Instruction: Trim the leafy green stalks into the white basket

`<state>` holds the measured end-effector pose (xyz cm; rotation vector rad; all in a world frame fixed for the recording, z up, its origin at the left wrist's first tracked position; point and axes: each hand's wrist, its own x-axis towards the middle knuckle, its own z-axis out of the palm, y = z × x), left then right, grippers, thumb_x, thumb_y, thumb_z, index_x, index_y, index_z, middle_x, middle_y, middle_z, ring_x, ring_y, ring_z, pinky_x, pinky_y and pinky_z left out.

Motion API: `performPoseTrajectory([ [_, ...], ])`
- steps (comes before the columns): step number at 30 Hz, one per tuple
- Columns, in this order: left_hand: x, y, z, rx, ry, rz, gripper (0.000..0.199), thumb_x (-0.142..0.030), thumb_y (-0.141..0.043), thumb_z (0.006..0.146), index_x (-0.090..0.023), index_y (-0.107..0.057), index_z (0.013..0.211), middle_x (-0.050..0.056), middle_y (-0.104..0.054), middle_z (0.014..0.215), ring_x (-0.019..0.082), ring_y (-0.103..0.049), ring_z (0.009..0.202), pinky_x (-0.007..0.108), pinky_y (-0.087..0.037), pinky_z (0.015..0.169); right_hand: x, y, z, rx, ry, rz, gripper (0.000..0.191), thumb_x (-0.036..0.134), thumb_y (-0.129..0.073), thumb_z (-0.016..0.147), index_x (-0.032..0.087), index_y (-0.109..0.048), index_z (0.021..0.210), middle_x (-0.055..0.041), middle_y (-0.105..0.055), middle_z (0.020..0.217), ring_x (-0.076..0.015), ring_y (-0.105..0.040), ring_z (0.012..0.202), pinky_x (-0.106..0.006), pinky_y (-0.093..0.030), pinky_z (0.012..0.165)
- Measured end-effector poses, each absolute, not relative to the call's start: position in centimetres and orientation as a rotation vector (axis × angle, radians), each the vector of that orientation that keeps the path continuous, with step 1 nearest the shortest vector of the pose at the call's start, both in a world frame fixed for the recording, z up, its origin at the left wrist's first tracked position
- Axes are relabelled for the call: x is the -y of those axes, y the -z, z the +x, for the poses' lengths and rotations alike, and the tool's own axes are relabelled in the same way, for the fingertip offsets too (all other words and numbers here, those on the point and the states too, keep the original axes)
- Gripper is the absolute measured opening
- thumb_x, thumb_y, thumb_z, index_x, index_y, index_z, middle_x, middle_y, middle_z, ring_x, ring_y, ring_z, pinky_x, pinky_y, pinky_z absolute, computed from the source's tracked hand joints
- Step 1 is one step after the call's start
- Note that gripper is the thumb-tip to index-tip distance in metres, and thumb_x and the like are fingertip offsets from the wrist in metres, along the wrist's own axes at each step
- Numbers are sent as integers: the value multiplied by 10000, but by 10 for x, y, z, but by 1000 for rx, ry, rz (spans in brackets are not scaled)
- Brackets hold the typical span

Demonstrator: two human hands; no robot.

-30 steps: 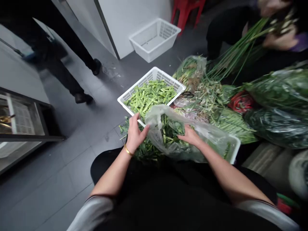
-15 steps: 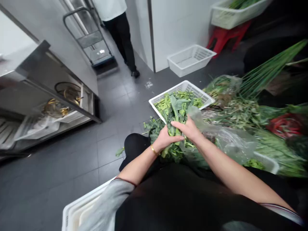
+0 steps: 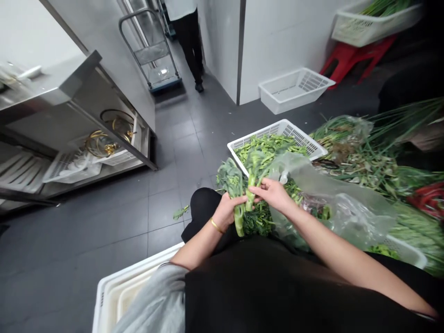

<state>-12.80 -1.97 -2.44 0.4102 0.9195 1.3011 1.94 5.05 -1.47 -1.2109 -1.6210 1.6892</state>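
My left hand is closed around a leafy green stalk, its thick pale end pointing down toward my lap. Between the fingers of my right hand is a second leafy stalk, held upright beside the first. Both look like Chinese broccoli. Just beyond the hands sits a white slotted basket with cut greens in it. A clear plastic bag lies to the right, beside my right forearm, with more greens partly hidden under it.
Loose scallions and red chillies lie on the right. Another white basket stands by the wall near a red stool. A steel shelf and a trolley are at left. A person walks at the back.
The greens bunched between my hands are now two separate stalks, one in each hand. The view has swung left, and the person at the back is farther off.
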Motion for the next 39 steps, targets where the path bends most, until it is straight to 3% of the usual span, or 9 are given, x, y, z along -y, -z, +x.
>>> performPoseTrajectory([
  [5, 17, 27, -125, -1018, -1407, 413, 423, -256, -817, 524, -119, -593, 855, 28, -659, 674, 157, -617, 538, 291, -495, 577, -79, 3, -2, 1974, -1195, -1266, 403, 524, -668, 679, 202, -448, 576, 29, -503, 498, -121, -496, 469, -249, -405, 460],
  [8, 8, 22, -133, -1066, -1439, 446, 413, -243, -809, 519, -123, -575, 838, 25, -654, 655, 148, -606, 515, 280, -492, 555, -92, -12, -12, 1898, -1436, -1180, 404, 572, -603, 721, 211, -456, 615, 35, -492, 484, -113, -448, 424, -252, -368, 437],
  [14, -1, 17, -155, -1115, -1541, 398, 374, -242, -764, 539, -127, -554, 827, 36, -655, 635, 155, -614, 506, 249, -461, 507, -47, -10, 1, 1851, -1124, -1101, 339, 530, -583, 787, 218, -490, 691, 0, -578, 577, -152, -557, 555, -288, -458, 571],
  [17, 4, 20, -156, -1076, -1448, 461, 363, -244, -759, 543, -129, -563, 826, 54, -666, 643, 166, -622, 511, 249, -461, 499, -49, 1, 7, 1700, -1421, -1111, 346, 557, -573, 788, 221, -498, 757, 5, -596, 576, -153, -569, 516, -284, -484, 515],
  [21, 9, 23, -144, -1046, -1406, 534, 350, -242, -764, 535, -132, -574, 806, 43, -660, 639, 162, -608, 490, 254, -458, 483, -78, 3, -4, 1611, -1649, -1253, 376, 565, -594, 759, 203, -517, 693, 7, -561, 484, -142, -512, 404, -258, -416, 377],
  [26, 1, 23, -140, -1080, -1559, 342, 294, -249, -719, 554, -125, -565, 772, 23, -623, 569, 134, -575, 467, 238, -436, 494, -47, 2, -8, 1633, -1383, -1176, 376, 542, -501, 843, 206, -505, 675, 16, -559, 474, -123, -533, 443, -251, -459, 505],
  [32, -8, 26, -160, -1042, -1536, 240, 312, -253, -700, 558, -112, -566, 802, 49, -637, 633, 129, -582, 515, 242, -431, 520, 3, -30, 16, 1857, -1186, -1043, 400, 529, -469, 865, 229, -447, 602, 7, -551, 511, -135, -548, 533, -276, -467, 618],
  [36, -4, 29, -169, -923, -1483, 282, 275, -283, -667, 575, -126, -552, 768, 28, -597, 621, 100, -533, 484, 236, -410, 504, -20, -26, 15, 1787, -1597, -1106, 463, 648, -393, 856, 224, -506, 709, 25, -530, 453, -136, -511, 428, -263, -432, 479],
  [39, 9, 30, -158, -778, -1305, 412, 365, -326, -703, 548, -135, -556, 822, 33, -605, 629, 126, -538, 466, 252, -401, 476, -61, -9, 2, 1622, -1799, -1044, 578, 754, -395, 776, 207, -486, 614, 7, -503, 434, -127, -474, 386, -258, -406, 420],
])
